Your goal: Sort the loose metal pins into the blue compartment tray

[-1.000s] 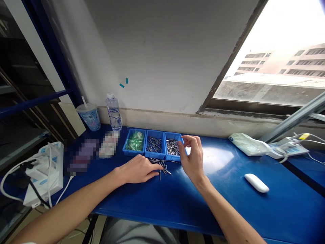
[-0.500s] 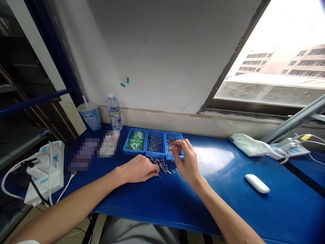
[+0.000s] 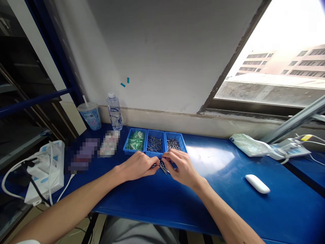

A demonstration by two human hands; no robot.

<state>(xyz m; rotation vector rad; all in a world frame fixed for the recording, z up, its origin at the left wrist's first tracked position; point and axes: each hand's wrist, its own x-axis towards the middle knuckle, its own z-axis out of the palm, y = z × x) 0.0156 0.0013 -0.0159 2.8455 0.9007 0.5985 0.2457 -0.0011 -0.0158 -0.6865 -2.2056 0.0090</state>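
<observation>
Three small blue bins stand side by side on the blue table. The left bin holds green parts; the middle bin and the right bin hold thin metal pins. A loose pile of pins lies in front of them. My left hand rests palm down, fingers curled, its tips on the pile's left edge. My right hand is curled over the pile's right side, fingertips pinching among the pins. What either hand holds is hidden.
A lidded cup with a straw and a water bottle stand by the wall. A power strip with cables lies at the left edge. A white oblong device, a flat packet and wired equipment sit to the right.
My right hand came down from over the right bin to the loose pin pile, meeting my left hand. My left hand shifted slightly toward the bins.
</observation>
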